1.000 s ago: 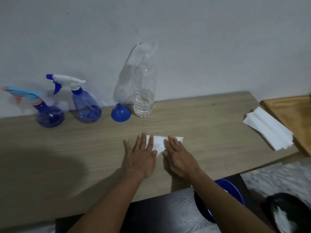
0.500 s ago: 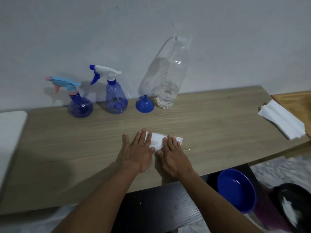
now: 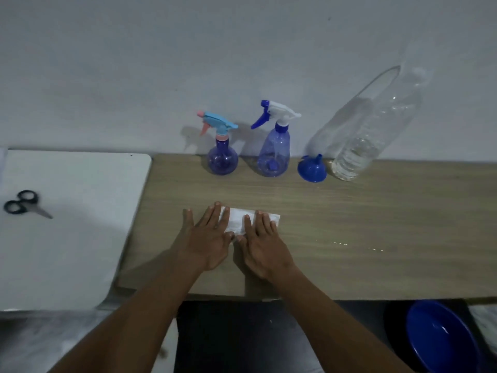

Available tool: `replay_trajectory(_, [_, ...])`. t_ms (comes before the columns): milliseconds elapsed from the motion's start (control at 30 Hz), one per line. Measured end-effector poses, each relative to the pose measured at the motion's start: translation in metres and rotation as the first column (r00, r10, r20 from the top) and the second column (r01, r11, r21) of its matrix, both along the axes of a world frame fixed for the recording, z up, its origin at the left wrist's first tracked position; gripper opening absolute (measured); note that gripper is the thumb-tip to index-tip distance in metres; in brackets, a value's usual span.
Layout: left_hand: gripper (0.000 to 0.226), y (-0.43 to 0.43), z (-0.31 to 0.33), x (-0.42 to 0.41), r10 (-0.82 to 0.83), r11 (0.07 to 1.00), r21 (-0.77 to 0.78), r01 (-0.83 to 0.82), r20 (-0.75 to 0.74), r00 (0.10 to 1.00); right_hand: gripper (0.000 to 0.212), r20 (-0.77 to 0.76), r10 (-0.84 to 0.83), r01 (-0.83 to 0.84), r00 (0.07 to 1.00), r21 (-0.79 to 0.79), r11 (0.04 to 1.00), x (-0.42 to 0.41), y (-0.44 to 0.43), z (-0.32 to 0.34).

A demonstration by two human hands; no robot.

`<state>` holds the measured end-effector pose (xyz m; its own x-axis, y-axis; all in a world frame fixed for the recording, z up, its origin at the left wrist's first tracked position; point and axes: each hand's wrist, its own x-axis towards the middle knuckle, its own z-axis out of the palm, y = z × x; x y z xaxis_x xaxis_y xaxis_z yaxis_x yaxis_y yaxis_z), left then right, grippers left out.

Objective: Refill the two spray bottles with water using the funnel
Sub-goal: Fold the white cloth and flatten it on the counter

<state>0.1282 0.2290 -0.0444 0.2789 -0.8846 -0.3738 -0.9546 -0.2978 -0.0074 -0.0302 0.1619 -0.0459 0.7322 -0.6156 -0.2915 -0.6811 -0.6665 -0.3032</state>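
Two blue spray bottles stand by the wall: a round one with a light-blue and pink head (image 3: 222, 159) and a taller one with a white and blue head (image 3: 273, 154). To their right a blue funnel (image 3: 312, 169) rests wide end down, beside a large clear water bottle (image 3: 357, 154) holding a little water. My left hand (image 3: 208, 239) and my right hand (image 3: 262, 244) lie flat, fingers spread, pressing a folded white tissue (image 3: 238, 220) onto the wooden table (image 3: 376, 224). A few water drops glint right of my right hand.
A white board (image 3: 67, 238) adjoins the table on the left, with black-handled scissors (image 3: 22, 204) on it. A blue bowl (image 3: 441, 340) sits below the table's front edge at lower right.
My head has turned left, so the bottles and funnel shifted right in view; the board and scissors appeared, and the tissue stack at right left the view. Both hands stay on the tissue.
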Motion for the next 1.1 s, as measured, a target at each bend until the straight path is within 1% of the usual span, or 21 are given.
replay_trajectory(133, [0.065,0.026,0.001,0.02,0.058,0.998,0.013,-0.058,0.018,0.998,0.067,-0.023,0.084,-0.085,0.996,-0.016,0.996,0.023,0.018,-0.002])
replay_trajectory(167, [0.065,0.032,0.002,0.022,0.065,0.998,0.01,-0.065,0.02,0.998,0.071,-0.024,0.101,-0.101,0.995,-0.015,0.995,0.024,0.022,-0.003])
replay_trajectory(267, [0.065,0.049,0.002,0.02,0.078,0.997,0.005,-0.078,0.019,0.997,0.098,0.014,0.131,-0.131,0.991,0.008,0.991,0.022,0.029,-0.002])
replay_trajectory(300, [0.065,0.053,0.001,0.017,0.081,0.997,0.01,-0.081,0.016,0.997,0.103,0.015,0.148,-0.148,0.989,0.012,0.989,0.019,0.031,-0.002])
replay_trajectory(467, [0.063,0.056,0.002,-0.003,0.126,0.991,0.052,-0.126,0.001,0.992,0.1,0.003,0.2,-0.2,0.98,0.047,0.979,-0.001,0.034,0.004])
replay_trajectory(600, [0.063,0.041,0.004,-0.027,0.126,0.988,0.086,-0.127,0.008,0.992,0.107,0.003,0.242,-0.242,0.97,0.057,0.969,-0.027,0.023,0.006])
replay_trajectory(633, [0.063,0.037,0.004,-0.034,0.131,0.987,0.089,-0.131,0.006,0.991,0.103,0.004,0.241,-0.241,0.97,0.059,0.969,-0.034,0.018,0.006])
replay_trajectory(700, [0.062,0.027,0.002,-0.051,0.134,0.987,0.085,-0.134,0.006,0.991,0.088,0.011,0.233,-0.233,0.973,0.05,0.971,-0.052,0.007,0.005])
replay_trajectory(767, [0.062,0.016,0.002,-0.071,0.141,0.987,0.079,-0.14,-0.006,0.99,0.082,0.02,0.231,-0.232,0.973,0.028,0.972,-0.073,-0.008,0.003])
replay_trajectory(833, [0.063,0.003,0.003,-0.096,0.147,0.987,0.073,-0.145,-0.031,0.989,0.087,0.016,0.234,-0.234,0.972,0.015,0.972,-0.098,-0.024,0.003])
replay_trajectory(933, [0.063,-0.018,0.004,-0.137,0.135,0.989,0.062,-0.131,-0.057,0.989,0.112,0.011,0.227,-0.228,0.974,0.005,0.974,-0.139,-0.049,0.001])
replay_trajectory(967, [0.063,-0.026,0.004,-0.151,0.129,0.99,0.058,-0.125,-0.063,0.99,0.115,0.005,0.224,-0.224,0.975,0.001,0.975,-0.154,-0.058,-0.002])
replay_trajectory(1100, [0.062,-0.057,0.005,-0.211,0.113,0.993,0.034,-0.111,-0.087,0.99,0.113,-0.024,0.205,-0.205,0.978,-0.006,0.979,-0.214,-0.09,-0.004])
